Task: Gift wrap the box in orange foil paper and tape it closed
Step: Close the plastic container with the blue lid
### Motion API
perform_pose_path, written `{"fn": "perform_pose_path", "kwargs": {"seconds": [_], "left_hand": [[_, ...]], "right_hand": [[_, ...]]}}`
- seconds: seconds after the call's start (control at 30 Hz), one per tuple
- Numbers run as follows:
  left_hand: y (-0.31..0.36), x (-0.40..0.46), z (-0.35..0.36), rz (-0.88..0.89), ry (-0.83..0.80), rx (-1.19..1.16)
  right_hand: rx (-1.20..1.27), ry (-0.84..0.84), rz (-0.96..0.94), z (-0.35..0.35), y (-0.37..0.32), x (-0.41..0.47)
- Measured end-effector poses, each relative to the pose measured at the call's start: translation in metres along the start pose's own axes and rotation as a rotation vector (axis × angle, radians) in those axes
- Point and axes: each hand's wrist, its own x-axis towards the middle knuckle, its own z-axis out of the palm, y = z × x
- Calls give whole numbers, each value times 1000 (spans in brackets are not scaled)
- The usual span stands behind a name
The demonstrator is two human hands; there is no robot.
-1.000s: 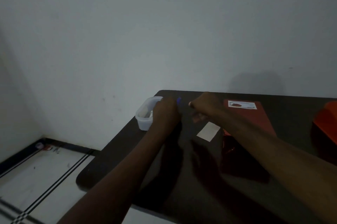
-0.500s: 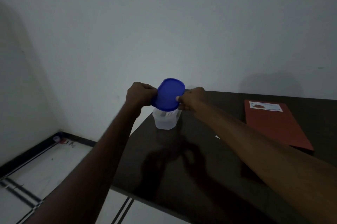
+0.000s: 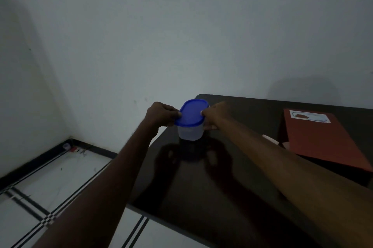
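A clear plastic container [image 3: 189, 132] stands at the far left corner of the dark table [image 3: 201, 187]. A blue lid [image 3: 191, 113] sits on top of it. My left hand [image 3: 161, 114] grips the lid's left edge, thumb on top. My right hand [image 3: 216, 114] grips the lid's right edge, with fingers down the container's side. An orange-red flat pack [image 3: 316, 136] with a white label lies to the right. No wrapped box is in view.
A small pale piece [image 3: 270, 139] lies beside the orange-red pack, partly behind my right forearm. The table's left edge drops to a white tiled floor [image 3: 50, 183] with black lines. A grey wall [image 3: 181, 35] stands behind the table.
The blue lid was raised and tilted above the open container; now it lies flat on the container with both hands at its edges. The camera has turned left and up.
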Motion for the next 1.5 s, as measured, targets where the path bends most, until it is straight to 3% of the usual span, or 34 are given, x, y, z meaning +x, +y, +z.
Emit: {"fn": "perform_pose_path", "kwargs": {"seconds": [0.23,0.37,0.53,0.63,0.83,1.13,1.5], "left_hand": [[0,5,3,-83,-44,-120],[-1,17,8,-253,-36,-154],[-2,25,4,-396,-163,-323],[-5,22,8,-326,-170,-262],[-7,23,39,-153,-32,-204],[4,65,52,-241,-24,-245],[3,83,58,-217,-38,-238]], "right_hand": [[311,-232,144,-9,3,-1],[321,-212,165,-4,6,7],[313,-149,146,2,10,10],[311,-109,142,0,12,8],[96,-38,-28,9,22,16],[217,-146,59,13,1,41],[274,-163,96,6,2,62]]}}
